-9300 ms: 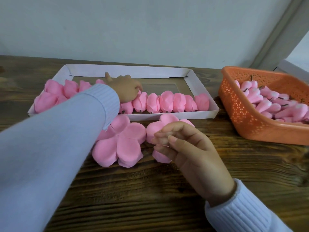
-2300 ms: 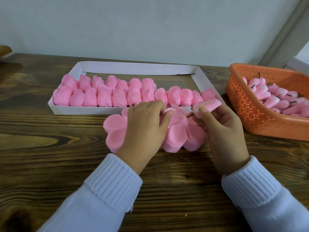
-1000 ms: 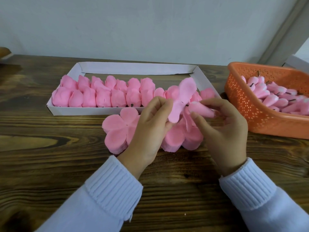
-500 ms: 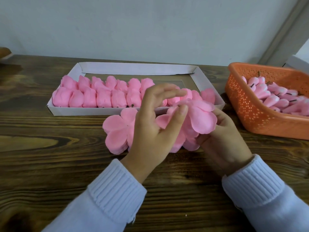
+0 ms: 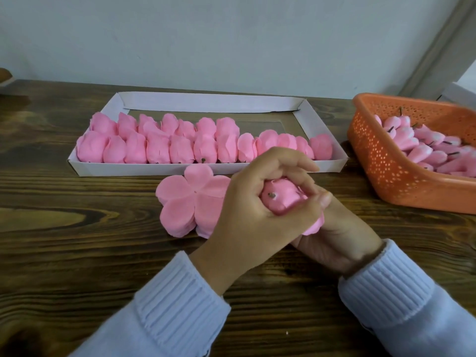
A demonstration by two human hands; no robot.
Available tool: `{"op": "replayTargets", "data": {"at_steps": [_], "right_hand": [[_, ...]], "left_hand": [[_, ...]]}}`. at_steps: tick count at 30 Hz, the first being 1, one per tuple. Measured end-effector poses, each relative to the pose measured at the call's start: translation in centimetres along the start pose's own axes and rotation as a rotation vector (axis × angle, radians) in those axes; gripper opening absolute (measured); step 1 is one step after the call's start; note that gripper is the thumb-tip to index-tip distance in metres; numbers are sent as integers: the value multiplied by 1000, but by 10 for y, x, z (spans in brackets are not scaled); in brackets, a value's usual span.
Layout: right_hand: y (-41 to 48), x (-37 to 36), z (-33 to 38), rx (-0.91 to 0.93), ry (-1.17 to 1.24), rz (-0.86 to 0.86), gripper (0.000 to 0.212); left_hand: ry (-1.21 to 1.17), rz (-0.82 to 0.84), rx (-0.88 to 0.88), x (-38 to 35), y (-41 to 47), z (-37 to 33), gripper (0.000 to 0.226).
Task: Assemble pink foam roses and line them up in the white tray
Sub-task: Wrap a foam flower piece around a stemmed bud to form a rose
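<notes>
Both hands close round one pink foam rose (image 5: pixel 280 199) just in front of the white tray (image 5: pixel 164 169). My left hand (image 5: pixel 257 210) curls over it from the left and on top. My right hand (image 5: pixel 334 238) cups it from below, mostly hidden under the left. The rose's base with a small dark stem end faces me. Two rows of finished pink roses (image 5: pixel 180 148) lie in the tray. A stack of flat pink petal pieces (image 5: pixel 185 204) lies on the table left of my hands.
An orange perforated basket (image 5: pixel 386 173) at the right holds several pink buds with dark stems (image 5: pixel 422 148). The wooden table (image 5: pixel 77 253) stretches toward me. A pale wall stands close behind the tray.
The open petal piece I held up has been folded round the bud. Both hands have closed over it and dropped lower toward the table.
</notes>
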State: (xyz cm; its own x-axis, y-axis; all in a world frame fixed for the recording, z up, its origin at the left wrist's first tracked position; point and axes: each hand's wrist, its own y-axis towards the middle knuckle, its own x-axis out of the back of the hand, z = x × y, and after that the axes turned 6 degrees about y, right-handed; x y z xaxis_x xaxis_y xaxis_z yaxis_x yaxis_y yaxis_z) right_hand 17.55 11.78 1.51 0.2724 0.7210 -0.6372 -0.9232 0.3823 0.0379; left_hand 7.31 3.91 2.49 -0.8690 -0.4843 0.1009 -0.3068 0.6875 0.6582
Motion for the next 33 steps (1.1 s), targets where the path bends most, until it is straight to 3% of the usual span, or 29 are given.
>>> {"op": "replayTargets", "data": {"at_steps": [7, 12, 15, 19, 22, 26, 33], "right_hand": [[-1, -2, 0, -28, 36, 67, 52], [-1, 3, 1, -75, 89, 43, 57], [1, 2, 4, -112, 147, -54, 54], [2, 1, 6, -129, 143, -100, 19], [1, 6, 5, -120, 231, -52, 43], [-1, 8, 6, -117, 233, 42, 41], [0, 9, 2, -6, 76, -13, 71]], "left_hand": [[99, 25, 35, -1, -3, 3, 42], [119, -91, 69, 0, -2, 6, 31], [135, -181, 86, 2, 0, 10, 29], [184, -209, 89, 4, -1, 16, 26], [175, -185, 69, 2, -1, 16, 34], [135, -136, 94, 3, -2, 19, 42], [204, -154, 150, 1, -4, 21, 45]]}}
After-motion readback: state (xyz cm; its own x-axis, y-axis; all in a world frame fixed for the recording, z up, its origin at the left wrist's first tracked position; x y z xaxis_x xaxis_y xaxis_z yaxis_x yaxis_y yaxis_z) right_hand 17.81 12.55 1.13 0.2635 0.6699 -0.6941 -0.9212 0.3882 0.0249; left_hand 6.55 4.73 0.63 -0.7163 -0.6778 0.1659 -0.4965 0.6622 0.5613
